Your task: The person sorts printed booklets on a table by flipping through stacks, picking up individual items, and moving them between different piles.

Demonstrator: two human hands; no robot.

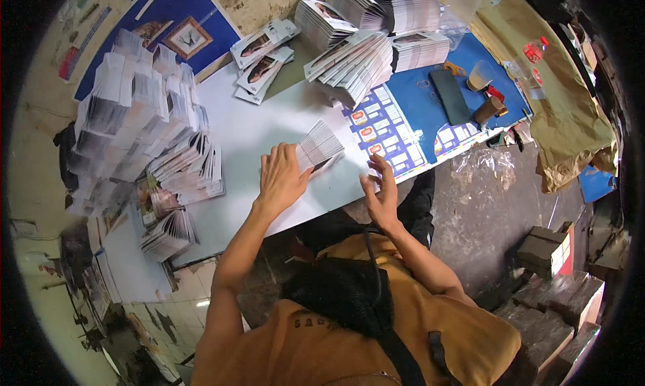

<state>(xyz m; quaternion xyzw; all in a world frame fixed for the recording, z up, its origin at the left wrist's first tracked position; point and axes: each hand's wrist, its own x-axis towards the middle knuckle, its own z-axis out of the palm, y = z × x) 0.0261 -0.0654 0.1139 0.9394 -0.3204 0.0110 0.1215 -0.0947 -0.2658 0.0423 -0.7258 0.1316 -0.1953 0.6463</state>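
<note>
A small fanned stack of printed booklets (322, 144) stands on the white tabletop in front of me, white page edges facing up. My left hand (282, 178) is closed at its left end, fingers behind and thumb on the near side; part of the grip is hidden by the hand itself. To the right of the stack, my right hand (381, 196) hovers by the table's front edge, apart from the booklets. Its fingers are curved and spread, with nothing between them.
Tall booklet piles (127, 117) crowd the left end, and further booklet stacks (359, 60) line the back. Loose booklets (262, 67) lie nearby. On the right sit a dark phone (450, 97), a plastic cup (480, 75) and brown paper (557, 97). Wrapped bundles (551, 312) lie lower right.
</note>
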